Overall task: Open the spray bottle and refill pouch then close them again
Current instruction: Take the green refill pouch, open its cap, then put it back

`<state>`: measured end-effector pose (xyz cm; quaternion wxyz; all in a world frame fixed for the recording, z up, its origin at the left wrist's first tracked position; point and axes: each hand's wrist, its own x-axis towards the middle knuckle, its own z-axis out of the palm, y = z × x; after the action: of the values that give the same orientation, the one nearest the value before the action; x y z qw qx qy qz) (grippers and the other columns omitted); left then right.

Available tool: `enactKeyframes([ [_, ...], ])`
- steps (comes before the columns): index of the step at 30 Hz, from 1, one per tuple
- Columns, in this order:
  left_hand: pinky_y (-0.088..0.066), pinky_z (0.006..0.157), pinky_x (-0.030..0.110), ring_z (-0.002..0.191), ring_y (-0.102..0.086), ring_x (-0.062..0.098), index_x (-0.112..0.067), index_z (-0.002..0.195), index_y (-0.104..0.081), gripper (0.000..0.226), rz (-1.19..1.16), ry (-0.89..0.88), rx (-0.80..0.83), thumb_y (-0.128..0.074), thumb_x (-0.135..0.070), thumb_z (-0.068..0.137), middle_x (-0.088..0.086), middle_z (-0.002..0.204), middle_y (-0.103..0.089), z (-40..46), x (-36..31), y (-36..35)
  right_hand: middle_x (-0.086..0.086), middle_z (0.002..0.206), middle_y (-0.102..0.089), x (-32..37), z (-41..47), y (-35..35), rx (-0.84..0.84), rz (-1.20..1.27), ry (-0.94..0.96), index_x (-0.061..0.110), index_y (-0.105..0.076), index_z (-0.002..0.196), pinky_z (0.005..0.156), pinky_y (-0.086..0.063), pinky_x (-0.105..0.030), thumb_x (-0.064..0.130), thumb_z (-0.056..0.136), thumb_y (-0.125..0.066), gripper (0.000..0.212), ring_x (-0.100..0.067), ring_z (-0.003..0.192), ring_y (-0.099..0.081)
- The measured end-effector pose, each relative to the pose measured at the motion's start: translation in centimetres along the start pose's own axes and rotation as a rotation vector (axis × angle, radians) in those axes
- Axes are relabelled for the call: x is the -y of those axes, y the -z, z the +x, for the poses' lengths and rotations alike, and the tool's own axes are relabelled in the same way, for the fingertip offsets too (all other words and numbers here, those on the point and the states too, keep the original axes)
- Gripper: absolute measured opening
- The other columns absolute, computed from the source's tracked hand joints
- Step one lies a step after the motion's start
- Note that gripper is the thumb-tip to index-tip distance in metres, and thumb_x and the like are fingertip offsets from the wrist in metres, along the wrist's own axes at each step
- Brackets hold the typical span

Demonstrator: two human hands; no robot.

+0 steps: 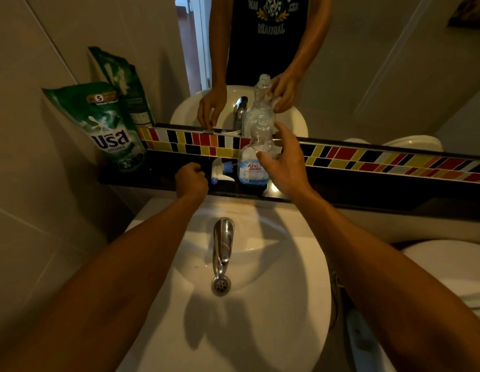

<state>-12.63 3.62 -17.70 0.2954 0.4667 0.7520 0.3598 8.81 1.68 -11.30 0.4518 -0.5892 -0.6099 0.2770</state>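
The clear spray bottle (pixel 253 167) with a blue label stands on the dark ledge behind the sink, its neck bare. My right hand (pixel 284 162) holds it at the shoulder, thumb on the front and fingers round the back. The white and blue spray head (pixel 221 171) lies on the ledge just left of the bottle. My left hand (pixel 191 181) is right beside it with curled fingers; whether it touches the head is hidden. The green refill pouch (pixel 110 127) leans upright in the left corner of the ledge.
A white sink (pixel 273 291) with a chrome tap (pixel 222 242) lies under my arms. The mirror (pixel 367 63) above the coloured tile strip (pixel 367 157) reflects the hands and bottle. A white toilet (pixel 453 269) stands at the right.
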Motion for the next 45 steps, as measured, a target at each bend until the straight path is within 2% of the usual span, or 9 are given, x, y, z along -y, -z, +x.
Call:
enactKeyframes([
  [5, -0.051, 0.094, 0.040, 0.115, -0.061, 0.029, -0.012, 0.130, -0.060, 0.034, 0.029, -0.045, -0.046, -0.059, -0.020, 0.097, 0.013, 0.127, -0.064, -0.4, 0.6, 4.2, -0.003, 0.125, -0.055, 1.6, -3.3, -2.0, -0.288, -0.024, 0.122, 0.022, -0.050, 0.130, 0.082, -0.062, -0.033, 0.020, 0.096, -0.068, 0.038, -0.012, 0.101, -0.061],
  [11, -0.046, 0.082, 0.031, 0.106, -0.063, 0.032, -0.008, 0.117, -0.064, 0.025, 0.066, -0.127, -0.128, -0.057, -0.017, 0.096, 0.015, 0.113, -0.067, -0.5, 1.2, 11.8, -0.003, 0.094, -0.061, 5.2, -4.4, -7.0, -0.142, 0.014, 0.157, 0.015, -0.060, 0.113, 0.071, -0.056, -0.031, 0.016, 0.099, -0.064, 0.014, -0.013, 0.079, -0.061],
  [17, -0.050, 0.077, 0.037, 0.104, -0.064, 0.033, -0.014, 0.125, -0.063, 0.034, 0.108, -0.134, -0.239, -0.055, -0.018, 0.093, 0.014, 0.117, -0.068, -1.1, 1.7, 19.3, -0.005, 0.100, -0.066, 9.4, -3.2, -12.2, 0.072, 0.011, 0.103, 0.017, -0.061, 0.115, 0.071, -0.053, -0.034, 0.020, 0.100, -0.061, 0.016, -0.019, 0.083, -0.065],
  [20, -0.044, 0.070, 0.031, 0.099, -0.064, 0.032, -0.016, 0.122, -0.063, 0.032, 0.100, -0.143, -0.264, -0.054, -0.020, 0.092, 0.013, 0.112, -0.069, -0.9, 1.7, 22.0, -0.004, 0.108, -0.064, 11.4, -2.2, -14.5, 0.134, 0.027, 0.078, 0.016, -0.057, 0.133, 0.076, -0.053, -0.029, 0.021, 0.103, -0.059, 0.030, -0.016, 0.092, -0.063],
  [25, -0.054, 0.085, 0.039, 0.104, -0.065, 0.033, -0.016, 0.132, -0.057, 0.044, 0.033, -0.113, -0.255, -0.054, -0.023, 0.089, 0.014, 0.117, -0.067, 0.6, 1.4, 24.6, -0.002, 0.114, -0.063, 13.9, -0.1, -17.9, 0.240, 0.061, 0.005, 0.015, -0.052, 0.139, 0.078, -0.053, -0.029, 0.019, 0.106, -0.055, 0.034, -0.018, 0.099, -0.064],
  [29, -0.044, 0.085, 0.030, 0.118, -0.060, 0.032, -0.013, 0.139, -0.051, 0.046, -0.021, -0.103, -0.211, -0.055, -0.019, 0.094, 0.016, 0.132, -0.061, 2.6, 1.2, 24.7, -0.003, 0.113, -0.061, 14.6, 1.8, -20.4, 0.289, 0.059, -0.030, 0.010, -0.052, 0.139, 0.074, -0.051, -0.024, 0.014, 0.106, -0.053, 0.033, -0.019, 0.098, -0.063],
  [36, -0.045, 0.088, 0.032, 0.130, -0.052, 0.030, -0.013, 0.149, -0.036, 0.049, -0.172, 0.037, -0.104, -0.047, -0.018, 0.101, 0.011, 0.146, -0.050, 6.9, 2.4, 22.5, -0.007, 0.124, -0.071, 11.6, 6.4, -25.8, 0.409, 0.106, -0.123, 0.018, -0.052, 0.142, 0.096, -0.059, -0.054, 0.021, 0.100, -0.051, 0.043, -0.028, 0.111, -0.070],
  [40, -0.039, 0.085, 0.027, 0.128, -0.053, 0.030, -0.013, 0.146, -0.040, 0.044, -0.178, 0.088, -0.110, -0.044, -0.010, 0.102, 0.011, 0.142, -0.054, 9.1, 3.3, 21.0, -0.011, 0.135, -0.066, 12.5, 7.0, -27.1, 0.442, 0.146, -0.124, 0.010, -0.051, 0.146, 0.100, -0.058, -0.047, 0.009, 0.106, -0.047, 0.040, -0.028, 0.120, -0.065],
  [45, -0.036, 0.066, 0.012, 0.108, -0.057, 0.027, -0.019, 0.134, -0.053, 0.035, -0.119, 0.134, -0.195, -0.041, -0.014, 0.102, 0.007, 0.133, -0.060, 10.5, 4.7, 20.0, -0.006, 0.102, -0.071, 11.8, 6.9, -28.4, 0.313, 0.204, -0.118, 0.000, -0.068, 0.114, 0.077, -0.056, -0.026, 0.006, 0.106, -0.049, 0.021, -0.016, 0.090, -0.066],
])
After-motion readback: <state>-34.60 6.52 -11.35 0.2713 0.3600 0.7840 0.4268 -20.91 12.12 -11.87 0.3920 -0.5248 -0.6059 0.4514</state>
